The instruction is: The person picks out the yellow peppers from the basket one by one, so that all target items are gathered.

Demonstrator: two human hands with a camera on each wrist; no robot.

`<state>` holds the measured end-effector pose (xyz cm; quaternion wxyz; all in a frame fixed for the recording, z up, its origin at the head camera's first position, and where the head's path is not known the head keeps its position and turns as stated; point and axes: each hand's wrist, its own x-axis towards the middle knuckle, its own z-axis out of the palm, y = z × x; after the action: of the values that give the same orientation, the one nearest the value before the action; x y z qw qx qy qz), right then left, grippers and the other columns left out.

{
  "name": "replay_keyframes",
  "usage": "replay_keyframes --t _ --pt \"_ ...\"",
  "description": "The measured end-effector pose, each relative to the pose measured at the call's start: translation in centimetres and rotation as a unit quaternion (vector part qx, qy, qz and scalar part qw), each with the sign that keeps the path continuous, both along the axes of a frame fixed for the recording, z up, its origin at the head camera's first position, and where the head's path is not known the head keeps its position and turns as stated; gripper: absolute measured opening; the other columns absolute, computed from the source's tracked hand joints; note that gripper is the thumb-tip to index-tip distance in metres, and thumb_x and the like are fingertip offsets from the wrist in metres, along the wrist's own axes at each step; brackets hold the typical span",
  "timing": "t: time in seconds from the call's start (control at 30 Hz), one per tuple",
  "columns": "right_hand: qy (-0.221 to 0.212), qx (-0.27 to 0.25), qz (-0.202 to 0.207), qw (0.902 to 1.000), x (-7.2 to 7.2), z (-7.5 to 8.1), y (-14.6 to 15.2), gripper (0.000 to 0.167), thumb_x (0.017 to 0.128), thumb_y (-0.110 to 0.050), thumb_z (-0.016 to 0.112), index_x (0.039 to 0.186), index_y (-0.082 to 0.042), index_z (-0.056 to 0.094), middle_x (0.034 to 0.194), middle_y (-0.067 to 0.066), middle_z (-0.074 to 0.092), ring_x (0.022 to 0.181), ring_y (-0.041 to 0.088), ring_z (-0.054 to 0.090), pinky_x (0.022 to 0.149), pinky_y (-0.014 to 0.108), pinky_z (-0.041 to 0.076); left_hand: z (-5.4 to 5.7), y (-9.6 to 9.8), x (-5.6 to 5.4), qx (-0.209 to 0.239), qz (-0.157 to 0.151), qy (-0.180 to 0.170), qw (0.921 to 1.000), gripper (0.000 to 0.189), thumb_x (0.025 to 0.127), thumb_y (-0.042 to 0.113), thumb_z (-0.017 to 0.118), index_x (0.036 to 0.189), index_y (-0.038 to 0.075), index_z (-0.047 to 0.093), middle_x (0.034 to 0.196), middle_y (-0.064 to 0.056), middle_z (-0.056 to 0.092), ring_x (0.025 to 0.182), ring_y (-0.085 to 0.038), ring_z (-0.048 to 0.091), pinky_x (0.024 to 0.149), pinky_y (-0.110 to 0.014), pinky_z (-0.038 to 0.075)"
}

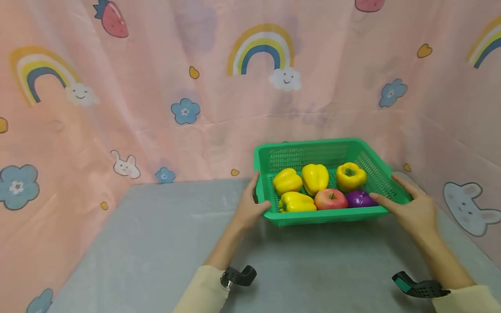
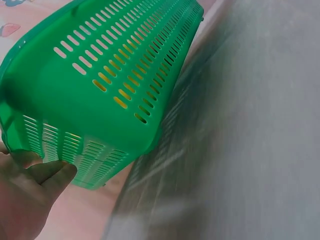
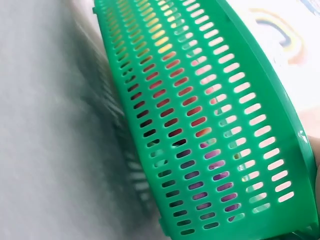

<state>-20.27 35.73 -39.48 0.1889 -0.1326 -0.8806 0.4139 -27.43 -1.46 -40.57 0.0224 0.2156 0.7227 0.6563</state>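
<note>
Left hand [image 1: 248,206] and right hand [image 1: 416,213] are clamping fingers on the green basket [image 1: 332,216], opposite ends — probably balancing yellow bell peppers [image 1: 315,179].

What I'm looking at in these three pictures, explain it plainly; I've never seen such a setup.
There is no machine: this is a person working barehanded. The wide picture comes from a camera worn on the head; the two close-ups come from cameras worn on each wrist. The left hand and right hand hold a green basket by its opposite ends, seemingly just clear of the grey table. Inside lie four yellow peppers, a red apple and a shiny purple item.
</note>
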Motion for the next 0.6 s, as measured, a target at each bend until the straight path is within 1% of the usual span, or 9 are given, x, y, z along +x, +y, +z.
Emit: replay_keyframes --t 0.1,0.23,0.4,0.6 --pt "-0.01 -0.011 0.012 0.9998 0.1 -0.5 -1.2 0.088 0.089 -0.048 0.073 0.159 -0.013 0.032 0.163 0.028 0.026 0.148 0.055 0.026 0.11 0.074 0.029 -0.1 -1.5 0.3 -0.006 0.004 -0.006 1.0 0.096 0.078 0.004 0.057 0.163 0.009 0.013 0.158 -0.022 0.04 0.114 -0.044 0.059 0.082 -0.024 0.057" --pt "-0.016 -0.006 0.027 0.9995 -0.6 -0.5 -2.8 0.091 0.089 -0.049 0.073 0.159 -0.01 0.031 0.161 0.03 0.028 0.147 0.056 0.027 0.111 0.074 0.029 0.0 -3.5 0.2 -0.01 0.012 -0.006 0.9999 0.095 0.078 0.002 0.056 0.163 0.011 0.013 0.159 -0.023 0.039 0.112 -0.044 0.06 0.08 -0.023 0.057" --pt "-0.009 -0.004 0.043 0.999 -1.2 -0.1 -4.7 0.093 0.088 -0.049 0.073 0.158 -0.004 0.03 0.16 0.028 0.032 0.146 0.055 0.029 0.112 0.072 0.029 0.0 -5.6 0.1 -0.006 0.02 -0.008 0.9997 0.095 0.079 -0.001 0.054 0.163 0.012 0.014 0.161 -0.022 0.036 0.111 -0.042 0.06 0.08 -0.023 0.057" --pt "0.0 -0.014 0.054 0.9985 -1.8 0.5 -7.0 0.094 0.087 -0.049 0.075 0.158 -0.005 0.031 0.16 0.027 0.034 0.145 0.052 0.033 0.112 0.07 0.032 0.1 -8.0 -0.3 -0.015 0.024 0.001 0.9996 0.094 0.08 0.0 0.053 0.164 0.012 0.013 0.165 -0.017 0.029 0.121 -0.042 0.056 0.083 -0.024 0.056"
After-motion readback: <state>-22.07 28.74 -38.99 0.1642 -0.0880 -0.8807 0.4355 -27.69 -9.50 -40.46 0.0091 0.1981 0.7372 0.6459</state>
